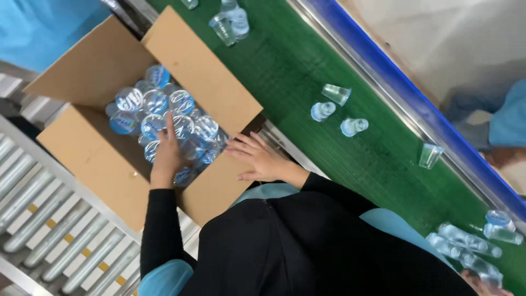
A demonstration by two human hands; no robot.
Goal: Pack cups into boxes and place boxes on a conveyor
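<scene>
Two hands work at the open brown cardboard box [109,159]: left hand [167,151] spread flat on the clear foil-lidded plastic cups [164,112] inside, right hand [257,159] splayed on its edge. Pressing evenly should seat them level.

You wear a black long-sleeved top [307,241], its sleeves reaching your wrists. Over it sits a light blue apron-like garment [164,277]. Both hands are bare, without gloves.

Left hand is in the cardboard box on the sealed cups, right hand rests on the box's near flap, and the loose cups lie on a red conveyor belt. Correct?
Not quite: the belt is green, as the head view shows. The rest holds: left hand lies on the sealed cups in the cardboard box, and right hand rests on its near flap.
</scene>
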